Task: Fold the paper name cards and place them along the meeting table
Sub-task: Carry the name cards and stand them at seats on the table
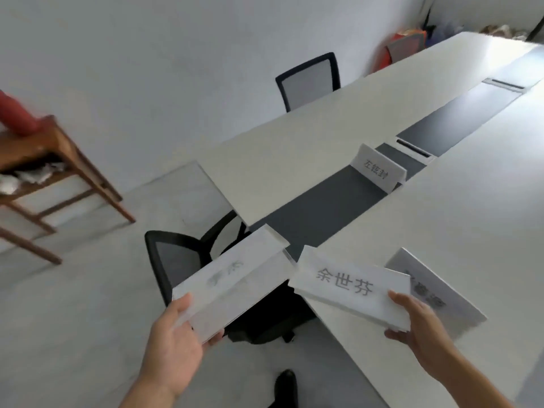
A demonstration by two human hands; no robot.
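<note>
My left hand [173, 343] grips the near end of a folded white paper card [232, 278], which hovers above the floor and a chair, off the table's corner. In my right hand [421, 328] is a second folded name card [347, 287] with dark printed characters, held over the near edge of the long white meeting table [485, 201]. A third card [432, 287] lies on the table just behind it, partly hidden. Farther along, a folded card [379, 169] stands upright on the table's dark centre strip [323, 207].
A black mesh chair [179, 260] sits below my left hand at the table's end. Another black chair [309, 81] stands at the far side. A wooden side table [56, 169] is at the left. Cable slots [413, 148] run along the strip. My dark shoe [285, 384] shows below.
</note>
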